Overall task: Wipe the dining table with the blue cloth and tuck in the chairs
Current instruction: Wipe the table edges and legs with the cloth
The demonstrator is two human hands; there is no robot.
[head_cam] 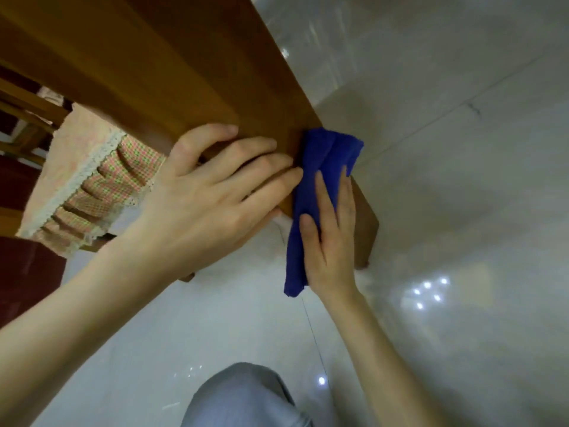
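- Grey-trousered knee [246, 396] sits lowest and closest, with both bare forearms reaching up and away from it.
- Right hand [332, 235] lies flat with straight fingers, pressing the blue cloth [320, 155] against the corner of the dining table [154, 57]. The thumb rests on the cloth too.
- The cloth is bunched lengthwise. It starts at the corner above the right fingertips and hangs down past the wrist along the table leg [368, 223].
- Left hand [215, 186] is spread over the table edge just beside the cloth, fingers straight and nearly touching it. The thumb seems to sit under the rim, though I cannot tell for sure.
- Risk: only flat pressure holds the cloth, so easing off or sliding past the corner could drop it to the floor.
- Risk: the sharp corner lies right at the fingertips, and a fast stroke could catch knuckles on it.
- A chair [92, 180] with a checked, lace-trimmed seat cover sits close on the far side of the left hand, leaving little room there.
- Glossy tiled floor [446, 195] spreads wide beyond the right hand, the freer side for moving.
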